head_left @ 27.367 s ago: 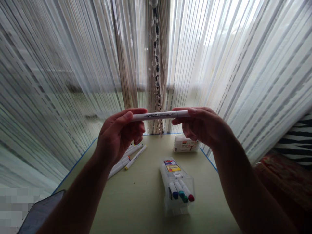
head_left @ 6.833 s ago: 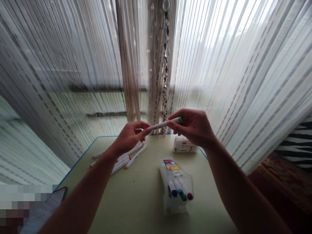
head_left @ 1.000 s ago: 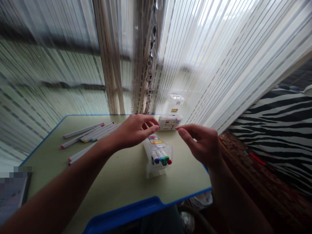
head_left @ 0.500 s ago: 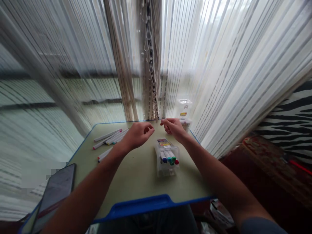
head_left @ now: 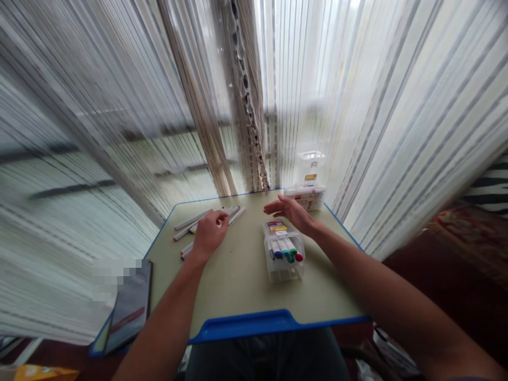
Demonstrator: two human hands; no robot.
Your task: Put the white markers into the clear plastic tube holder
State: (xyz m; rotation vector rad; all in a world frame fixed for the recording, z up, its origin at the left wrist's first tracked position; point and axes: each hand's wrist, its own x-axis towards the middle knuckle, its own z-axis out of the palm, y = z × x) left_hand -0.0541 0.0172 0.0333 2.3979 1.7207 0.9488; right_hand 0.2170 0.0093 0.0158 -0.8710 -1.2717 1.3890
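My left hand [head_left: 209,234] reaches over a row of white markers [head_left: 190,221] lying at the table's left, with its fingers curled at one marker [head_left: 234,212]. Whether it grips that marker I cannot make out. My right hand [head_left: 291,211] hovers open, fingers stretched, just behind a clear plastic marker case [head_left: 284,267] lying on its side. Several markers with blue, teal, green and red caps [head_left: 286,250] stick out of the case toward me.
The pale green table has a blue rim [head_left: 246,324]. A second clear case [head_left: 307,198] and a small clear box [head_left: 310,166] stand at the far right corner. A phone [head_left: 129,307] lies at the near left edge. Striped curtains hang close behind.
Both hands have parted: the left has swung left and down onto the loose markers, the right has opened above the case. The view has pulled back and shifted.
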